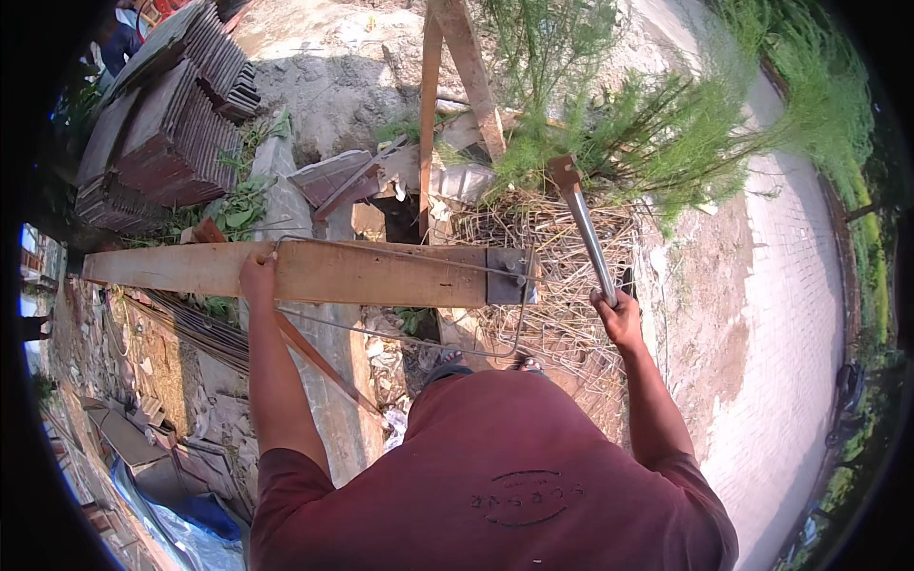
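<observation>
A long wooden plank [381, 276] lies crosswise in front of me, with a dark metal plate [503, 259] with small pins at its right end. My left hand [257, 278] is closed at the plank's left part, gripping a thin steel rod [400, 255]. The rod runs along the plank to the plate, turns toward me there, and bends back left below the plank. My right hand [620, 322] is wrapped round the lower end of a rebar bending bar [588, 233], a silver tube with a rusty head. The bar tilts up and away, apart from the plank.
Many thin bent rods [557, 257] lie heaped right of the plank. Timber legs [466, 76] stand beyond it, beside a feathery green bush [657, 124]. Stacked tiles [167, 138] sit at far left, long rods [190, 328] below them. A paved path [790, 314] runs along the right.
</observation>
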Demonstrator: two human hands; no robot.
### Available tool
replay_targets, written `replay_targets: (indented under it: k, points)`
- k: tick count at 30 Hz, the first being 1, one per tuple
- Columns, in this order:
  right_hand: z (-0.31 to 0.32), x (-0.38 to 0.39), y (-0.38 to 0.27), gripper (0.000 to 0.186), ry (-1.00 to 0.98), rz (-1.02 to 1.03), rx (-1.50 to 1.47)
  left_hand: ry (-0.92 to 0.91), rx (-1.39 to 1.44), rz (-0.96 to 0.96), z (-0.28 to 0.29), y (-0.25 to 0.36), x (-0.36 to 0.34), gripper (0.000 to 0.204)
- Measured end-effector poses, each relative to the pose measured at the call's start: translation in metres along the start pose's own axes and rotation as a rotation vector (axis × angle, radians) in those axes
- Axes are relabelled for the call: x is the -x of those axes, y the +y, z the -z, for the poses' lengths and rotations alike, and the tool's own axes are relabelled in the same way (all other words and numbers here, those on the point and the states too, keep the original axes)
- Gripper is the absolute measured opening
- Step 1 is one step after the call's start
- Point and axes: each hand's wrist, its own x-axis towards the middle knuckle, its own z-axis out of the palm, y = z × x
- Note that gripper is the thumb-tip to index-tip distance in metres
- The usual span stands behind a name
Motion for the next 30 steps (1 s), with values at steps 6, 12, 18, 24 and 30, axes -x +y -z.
replay_targets:
  k: [6,12,18,24,30]
  points:
    - [0.105,-0.038,0.038,0.031,0.072,0.204,0.805,0.022,0.018,0.042,-0.019,-0.004,0.001,0.034]
    - [0.150,-0.123,0.022,0.028,-0.166,0.598,0.849,0.041,-0.050,0.090,-0.032,0.003,-0.001,0.034]
    - [0.117,-0.200,-0.001,0.016,-0.293,0.778,0.963,0.040,-0.084,0.115,-0.023,-0.008,-0.002,0.034]
    - [0.103,-0.285,-0.026,0.013,-0.484,0.966,0.994,0.016,-0.125,0.129,-0.025,-0.001,-0.002,0.036]
    - [0.057,-0.352,-0.068,0.014,-0.678,1.183,0.895,-0.057,-0.056,0.150,-0.020,-0.012,-0.003,0.038]
